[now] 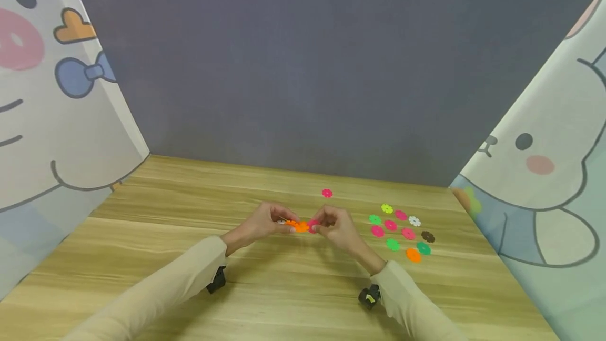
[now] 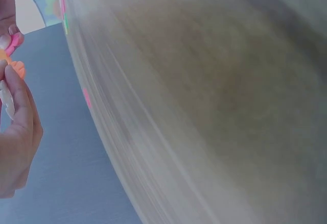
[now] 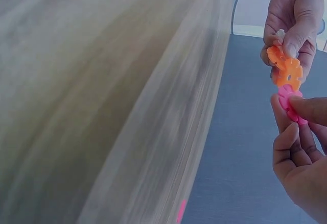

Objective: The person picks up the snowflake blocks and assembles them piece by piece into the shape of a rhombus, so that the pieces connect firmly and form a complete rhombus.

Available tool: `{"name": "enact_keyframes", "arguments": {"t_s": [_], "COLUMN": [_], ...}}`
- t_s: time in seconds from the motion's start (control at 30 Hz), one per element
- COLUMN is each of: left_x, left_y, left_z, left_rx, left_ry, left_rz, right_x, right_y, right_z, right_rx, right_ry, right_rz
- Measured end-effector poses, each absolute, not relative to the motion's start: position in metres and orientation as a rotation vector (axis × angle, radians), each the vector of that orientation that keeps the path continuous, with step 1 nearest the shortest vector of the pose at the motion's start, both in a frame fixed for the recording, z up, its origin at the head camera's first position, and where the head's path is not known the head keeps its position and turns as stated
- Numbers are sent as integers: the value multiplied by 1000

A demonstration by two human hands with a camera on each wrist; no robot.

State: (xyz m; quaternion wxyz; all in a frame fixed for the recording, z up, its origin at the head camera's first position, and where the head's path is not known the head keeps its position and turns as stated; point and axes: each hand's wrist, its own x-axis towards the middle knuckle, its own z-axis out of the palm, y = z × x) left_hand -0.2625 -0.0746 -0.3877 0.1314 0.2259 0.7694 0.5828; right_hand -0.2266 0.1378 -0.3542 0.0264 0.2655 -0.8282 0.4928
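My left hand (image 1: pixel 268 221) pinches a short chain of flower-shaped plastic discs between thumb and fingers. Two orange flower discs (image 3: pixel 289 73) make up its middle, and a white piece (image 2: pixel 7 100) pokes out by the left fingers. From the other side my right hand (image 1: pixel 338 228) pinches a pink flower disc (image 3: pixel 289 101) by its edge, thumb on one face and fingers behind. In the right wrist view the pink disc's rim meets the nearer orange disc. Both hands hold the pieces above the wooden table.
Several loose flower discs lie to the right on the table (image 1: pixel 284 288), among them a yellow one (image 1: pixel 387 208), a brown one (image 1: pixel 428 237) and an orange one (image 1: pixel 414 255). A single pink disc (image 1: pixel 327 193) lies farther back. A dark grey panel (image 1: pixel 293 67) stands behind.
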Motion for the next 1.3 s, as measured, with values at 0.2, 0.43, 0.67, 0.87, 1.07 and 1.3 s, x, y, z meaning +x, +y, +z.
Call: {"name": "enact_keyframes", "arguments": {"t_s": [0.2, 0.43, 0.67, 0.87, 1.07, 1.3], "left_x": [-261, -261, -261, -258, -254, -254], "left_y": [-75, -74, -80, -79, -77, -77], "left_z": [-388, -388, -380, -376, -378, -377], "left_rx": [667, 725, 672, 636, 654, 637], "left_ry": [2215, 2246, 2286, 2264, 2243, 2236], "left_rz": [1703, 1688, 1696, 1719, 1719, 1732], "right_x": [-225, -226, -229, -228, -223, -224], "right_y": [138, 137, 132, 133, 133, 133], "right_z": [-354, -352, -348, -348, -344, -348], "right_rx": [778, 803, 790, 762, 758, 751], "right_ry": [-2582, -2599, -2584, -2530, -2567, -2548], "right_rz": [1536, 1497, 1539, 1626, 1576, 1621]}}
